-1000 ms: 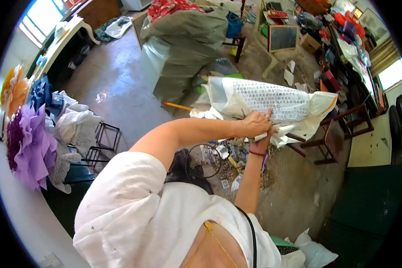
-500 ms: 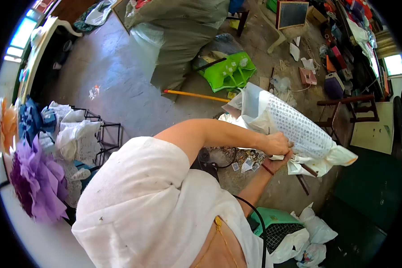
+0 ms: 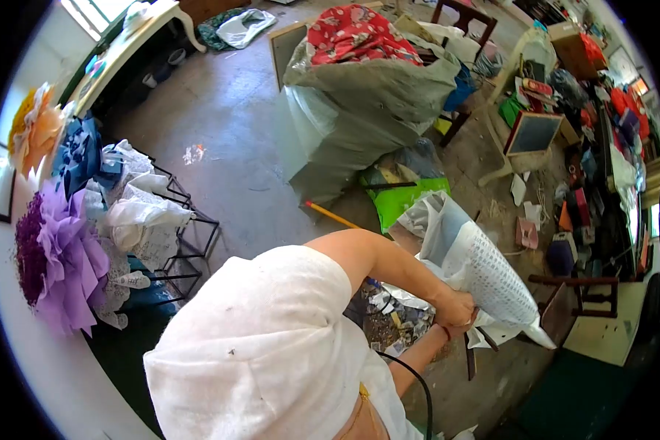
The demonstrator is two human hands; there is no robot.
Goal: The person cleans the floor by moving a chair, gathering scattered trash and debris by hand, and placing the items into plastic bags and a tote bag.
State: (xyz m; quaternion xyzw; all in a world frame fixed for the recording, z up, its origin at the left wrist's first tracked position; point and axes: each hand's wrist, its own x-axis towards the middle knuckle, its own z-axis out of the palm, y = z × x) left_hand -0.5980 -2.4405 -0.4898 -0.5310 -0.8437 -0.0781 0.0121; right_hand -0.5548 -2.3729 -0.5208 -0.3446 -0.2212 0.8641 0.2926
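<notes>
A white plastic bag (image 3: 484, 268) with rows of dark printed characters hangs at a slant, its grey-lined mouth open at the upper left. My left hand (image 3: 455, 308) is closed on the bag's lower left edge, with the forearm reaching across from the left. Close beneath it my right hand (image 3: 460, 329), with a red bracelet at the wrist, grips the same edge and is partly covered by the left. Below the bag lies a pile of small debris (image 3: 400, 319) on the floor, partly hidden by my arms.
A large grey-green sack (image 3: 352, 121) with red cloth on top stands ahead. A green bag (image 3: 411, 202) and an orange stick (image 3: 332, 214) lie nearby. Wooden chair (image 3: 598, 297) at right, purple wrapped flowers (image 3: 70, 257) and black metal frames (image 3: 191, 249) at left. Clutter lines the right side.
The view has shifted, so the room sits differently in the frame. The printed bag has turned from nearly level to a steep slant, its mouth now raised and open. Both hands still hold it.
</notes>
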